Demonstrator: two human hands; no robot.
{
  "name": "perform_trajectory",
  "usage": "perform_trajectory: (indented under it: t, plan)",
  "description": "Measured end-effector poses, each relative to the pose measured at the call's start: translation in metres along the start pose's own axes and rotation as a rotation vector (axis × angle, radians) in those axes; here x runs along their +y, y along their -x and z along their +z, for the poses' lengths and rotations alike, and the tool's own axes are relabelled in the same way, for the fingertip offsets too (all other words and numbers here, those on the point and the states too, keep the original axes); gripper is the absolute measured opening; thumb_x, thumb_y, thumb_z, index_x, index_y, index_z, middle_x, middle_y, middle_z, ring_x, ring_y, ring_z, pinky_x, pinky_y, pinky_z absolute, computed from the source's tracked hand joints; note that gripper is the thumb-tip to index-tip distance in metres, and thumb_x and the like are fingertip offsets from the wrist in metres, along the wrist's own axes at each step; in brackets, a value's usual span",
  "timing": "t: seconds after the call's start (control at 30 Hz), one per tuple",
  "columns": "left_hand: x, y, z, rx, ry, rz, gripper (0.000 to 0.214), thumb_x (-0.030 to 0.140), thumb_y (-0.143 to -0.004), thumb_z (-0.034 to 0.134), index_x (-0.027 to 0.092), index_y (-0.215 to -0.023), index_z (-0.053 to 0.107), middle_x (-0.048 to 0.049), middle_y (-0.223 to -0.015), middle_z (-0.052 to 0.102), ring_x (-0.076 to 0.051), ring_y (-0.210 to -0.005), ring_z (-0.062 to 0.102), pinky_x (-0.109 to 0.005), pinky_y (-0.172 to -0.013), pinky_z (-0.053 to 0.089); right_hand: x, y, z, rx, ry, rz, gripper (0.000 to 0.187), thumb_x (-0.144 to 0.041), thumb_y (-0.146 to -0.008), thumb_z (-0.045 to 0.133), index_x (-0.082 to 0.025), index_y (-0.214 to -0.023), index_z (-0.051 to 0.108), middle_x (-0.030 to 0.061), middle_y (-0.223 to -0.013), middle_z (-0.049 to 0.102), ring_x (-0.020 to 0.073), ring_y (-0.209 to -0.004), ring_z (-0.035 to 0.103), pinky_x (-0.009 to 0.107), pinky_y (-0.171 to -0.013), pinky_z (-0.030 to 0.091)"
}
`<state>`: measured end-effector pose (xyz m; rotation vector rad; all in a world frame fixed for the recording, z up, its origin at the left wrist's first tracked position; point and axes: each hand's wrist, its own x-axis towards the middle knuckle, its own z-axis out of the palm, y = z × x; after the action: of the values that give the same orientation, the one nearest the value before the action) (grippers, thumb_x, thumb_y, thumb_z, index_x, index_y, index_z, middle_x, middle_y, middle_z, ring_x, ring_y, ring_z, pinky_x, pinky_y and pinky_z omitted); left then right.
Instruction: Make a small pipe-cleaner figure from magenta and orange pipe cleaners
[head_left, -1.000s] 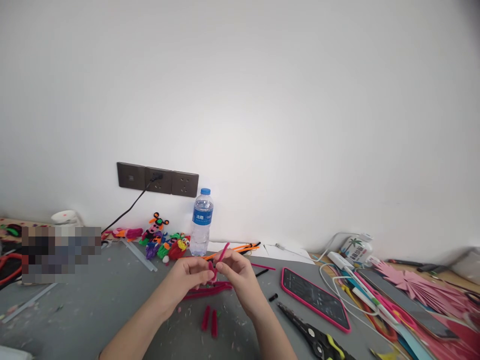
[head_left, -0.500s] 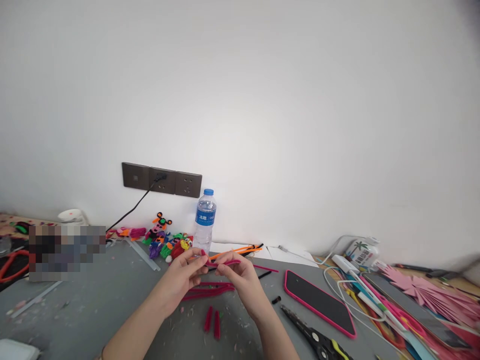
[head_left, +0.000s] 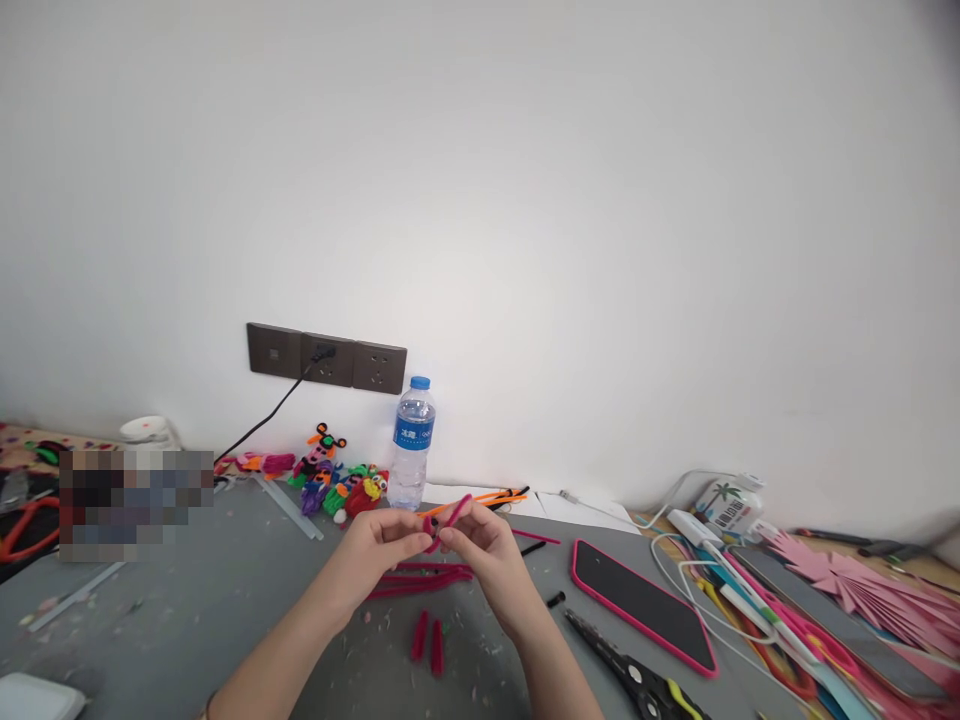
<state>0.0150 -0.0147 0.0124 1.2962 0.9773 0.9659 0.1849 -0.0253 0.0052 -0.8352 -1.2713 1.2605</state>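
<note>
My left hand [head_left: 384, 548] and my right hand [head_left: 481, 545] meet above the grey mat, both closed in a pinch on one dark pink pipe cleaner [head_left: 459, 510]. Its end sticks up from my right fingers, and a bent part with a small dark bit shows between the fingertips. Under my hands several more dark pink pipe cleaners [head_left: 420, 582] lie on the mat. Closer to me rest two short folded dark pink pieces [head_left: 429, 645]. Behind my right hand lie orange pipe cleaners [head_left: 501, 498].
A water bottle [head_left: 413, 445] stands by the wall beside small pipe-cleaner figures [head_left: 341, 485]. To the right lie a pink-cased phone [head_left: 643, 605], black scissors [head_left: 630, 672], a white cable [head_left: 694, 600] and pink folded paper [head_left: 855, 590]. Glue sticks [head_left: 289, 508] lie at left.
My hands have drawn closer together, the left moving right. The pipe cleaner, earlier stretched sideways from my right fingers, now points upward and is bent between the fingertips.
</note>
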Motion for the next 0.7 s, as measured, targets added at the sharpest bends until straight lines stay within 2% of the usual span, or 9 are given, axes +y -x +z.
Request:
perform_trajectory:
  t: [0.13, 0.3, 0.43, 0.7]
  plan:
    - [0.0007, 0.0003, 0.0002, -0.008, -0.002, -0.024, 0.031, 0.048, -0.066, 0.075, 0.018, -0.073, 0.068, 0.0064, -0.047, 0.045, -0.010, -0.048, 0.036, -0.021, -0.048, 0.024, 0.0002, 0.0004, -0.0012, -0.018, 0.006, 0.022, 0.021, -0.038, -0.071, 0.075, -0.020, -0.081, 0.068, 0.0019, -0.079, 0.064, 0.0151, -0.067, 0.054, 0.027, -0.064, 0.046]
    - [0.0034, 0.0017, 0.0030, 0.066, 0.152, -0.066, 0.035, 0.050, -0.066, 0.074, 0.019, -0.075, 0.060, 0.0049, -0.053, 0.050, -0.010, -0.050, 0.039, -0.022, -0.051, 0.028, 0.0008, 0.0010, -0.0020, -0.008, -0.019, 0.007, 0.018, -0.034, -0.073, 0.075, -0.020, -0.074, 0.065, 0.0009, -0.077, 0.062, 0.0140, -0.067, 0.052, 0.026, -0.065, 0.044]
    - [0.0007, 0.0012, 0.0039, 0.053, 0.170, -0.090, 0.035, 0.049, -0.067, 0.074, 0.019, -0.079, 0.060, 0.0047, -0.055, 0.049, -0.010, -0.052, 0.039, -0.022, -0.052, 0.030, -0.0005, 0.0011, -0.0023, -0.017, -0.001, -0.014, 0.017, -0.034, -0.074, 0.074, -0.019, -0.074, 0.065, 0.0012, -0.078, 0.061, 0.0143, -0.069, 0.052, 0.026, -0.067, 0.044]
    - [0.0073, 0.0023, 0.0044, 0.067, 0.154, -0.089, 0.029, 0.041, -0.062, 0.079, 0.019, -0.073, 0.065, 0.0049, -0.054, 0.049, -0.010, -0.050, 0.039, -0.022, -0.052, 0.031, -0.0009, 0.0000, -0.0024, 0.037, 0.007, -0.004, 0.022, -0.039, -0.072, 0.074, -0.020, -0.074, 0.064, 0.0003, -0.074, 0.059, 0.0146, -0.066, 0.051, 0.027, -0.067, 0.045]
